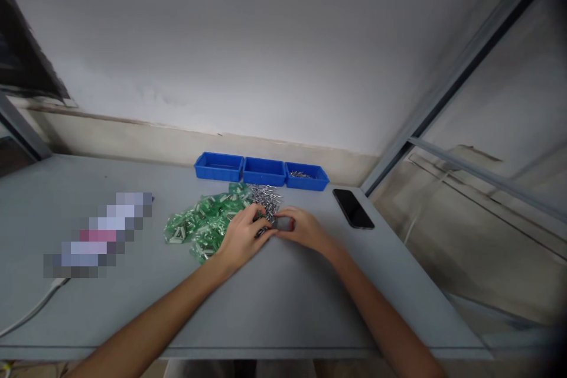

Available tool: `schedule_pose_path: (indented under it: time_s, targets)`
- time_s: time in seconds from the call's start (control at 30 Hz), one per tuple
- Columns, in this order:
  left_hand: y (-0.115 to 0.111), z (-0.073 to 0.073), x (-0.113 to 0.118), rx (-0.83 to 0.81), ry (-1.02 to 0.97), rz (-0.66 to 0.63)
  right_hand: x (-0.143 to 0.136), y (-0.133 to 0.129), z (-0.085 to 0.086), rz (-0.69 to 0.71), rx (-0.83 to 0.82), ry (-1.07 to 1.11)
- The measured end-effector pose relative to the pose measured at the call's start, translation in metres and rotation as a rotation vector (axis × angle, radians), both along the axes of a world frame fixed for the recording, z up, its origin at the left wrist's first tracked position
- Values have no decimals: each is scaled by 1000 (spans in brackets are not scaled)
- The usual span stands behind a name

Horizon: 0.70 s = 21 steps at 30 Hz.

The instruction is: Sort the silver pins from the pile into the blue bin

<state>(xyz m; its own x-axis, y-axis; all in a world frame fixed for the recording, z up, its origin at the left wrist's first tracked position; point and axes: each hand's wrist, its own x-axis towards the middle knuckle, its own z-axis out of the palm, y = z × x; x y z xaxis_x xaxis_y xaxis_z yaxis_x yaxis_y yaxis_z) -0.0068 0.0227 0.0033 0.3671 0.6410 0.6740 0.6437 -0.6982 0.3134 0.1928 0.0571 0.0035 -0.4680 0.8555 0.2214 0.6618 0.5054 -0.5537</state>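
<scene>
My left hand (pixel 243 236) reaches over a pile of thin silvery metal pins (pixel 264 198). Its fingers curl against the near side of the pile, and its thumb and fingertips come together. My right hand (pixel 303 229) sits just to the right, thumb and index finger meeting close to my left fingertips. Whatever either pinch holds is too small to make out. Green plastic bags (pixel 210 215) with short silvery metal pieces inside lie beside and partly behind my left hand.
Three blue bins stand along the wall: the left bin (pixel 219 174), the middle bin (pixel 264 180) and the right bin (pixel 310 183), which contains some metal pins. A phone (pixel 353 208) lies at the right. At the left is a blurred-out object (pixel 101 233) with a white cable (pixel 35 308).
</scene>
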Motion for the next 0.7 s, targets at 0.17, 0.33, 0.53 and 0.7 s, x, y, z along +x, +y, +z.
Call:
schedule_pose_path:
  time_s: [0.17,0.33,0.53,0.7]
  targets:
    - [0,2,-1,2,-13,5,-2,-2,-4,-15,61,-8]
    - [0,7,-3,12,-27,20,-1,-3,-2,-37,127,-11]
    - [1,6,-3,-3,-24,32,-5,-5,1,-51,147,-23]
    - [-1,6,-2,-15,-44,38,-9,-7,1,-95,159,-45]
